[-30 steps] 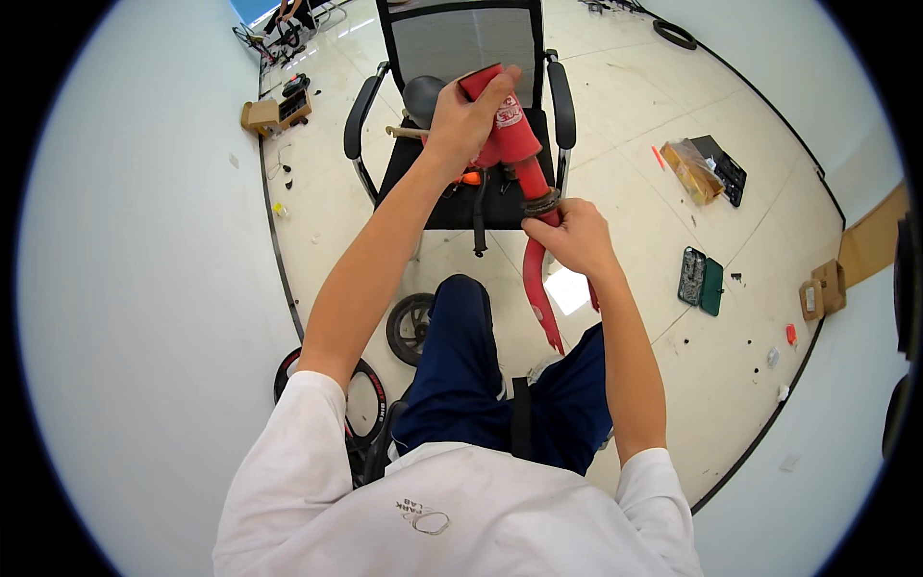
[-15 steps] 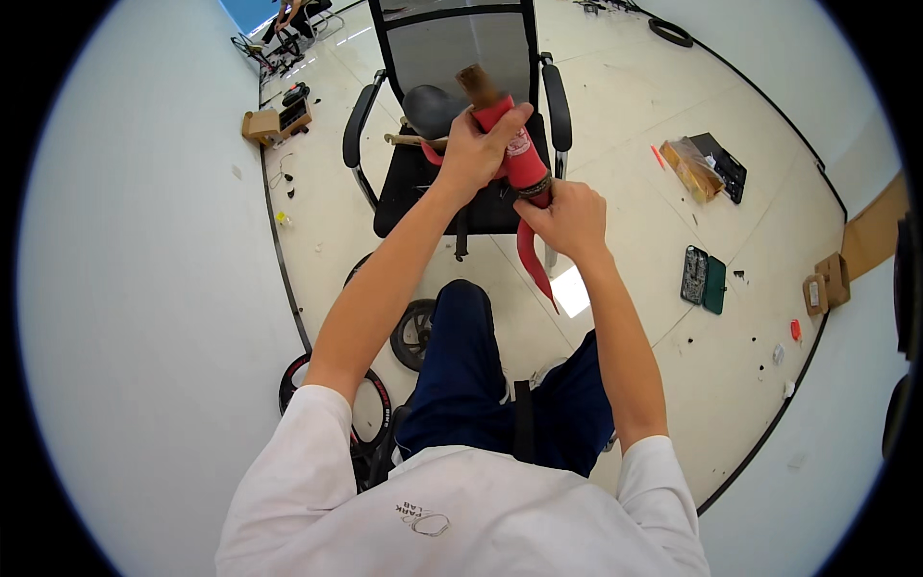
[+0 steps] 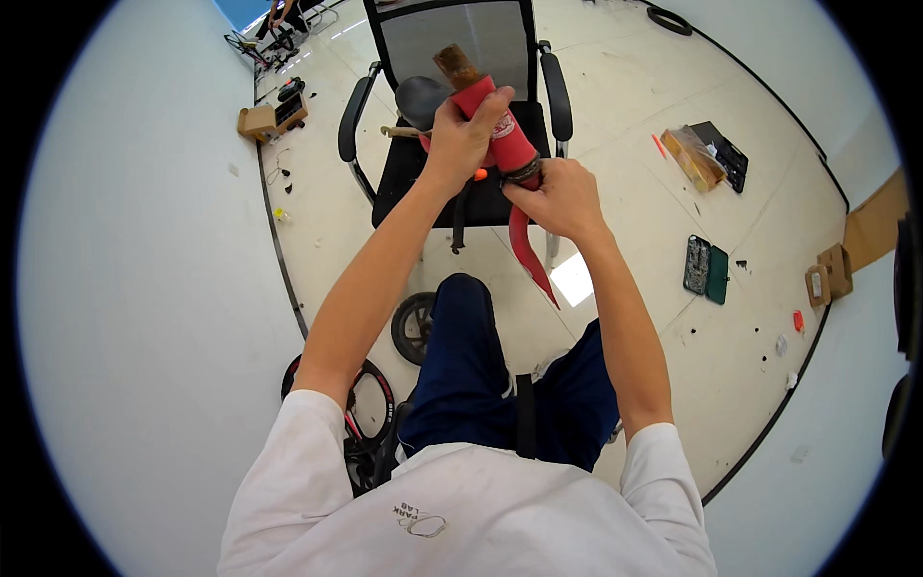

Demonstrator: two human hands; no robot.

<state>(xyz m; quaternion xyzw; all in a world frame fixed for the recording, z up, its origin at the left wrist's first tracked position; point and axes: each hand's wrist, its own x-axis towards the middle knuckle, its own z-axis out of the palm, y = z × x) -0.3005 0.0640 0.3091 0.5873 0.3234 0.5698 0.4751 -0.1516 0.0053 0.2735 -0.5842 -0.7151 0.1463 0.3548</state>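
My left hand (image 3: pixel 460 144) is wrapped round a red tube, which looks like a bicycle frame's head tube (image 3: pixel 511 146). A rusty brown tube end (image 3: pixel 456 65) sticks out of its top. A dark ring (image 3: pixel 524 172) sits at its lower end. My right hand (image 3: pixel 562 200) is closed just below that ring, on what looks like a bicycle fork; one curved, pointed red blade (image 3: pixel 528 256) hangs below the fingers. The parts are held tilted over the chair seat (image 3: pixel 396 188). Behind my left hand lie a dark rounded saddle (image 3: pixel 421 100) and a tan rod-like piece (image 3: pixel 402 132).
A black mesh office chair (image 3: pixel 553 101) stands in front of me. Wheels (image 3: pixel 413 327) lie by my left leg. Rightward on the floor are an open green toolbox (image 3: pixel 716 274), a black case (image 3: pixel 726 159) and cardboard boxes (image 3: pixel 835 269). An open carton (image 3: pixel 258 123) and another person (image 3: pixel 286 19) are far left.
Both hands and the red parts have shifted slightly left, the upper tube end also farther away. An orange spot now shows between the hands. Both grips remain closed.
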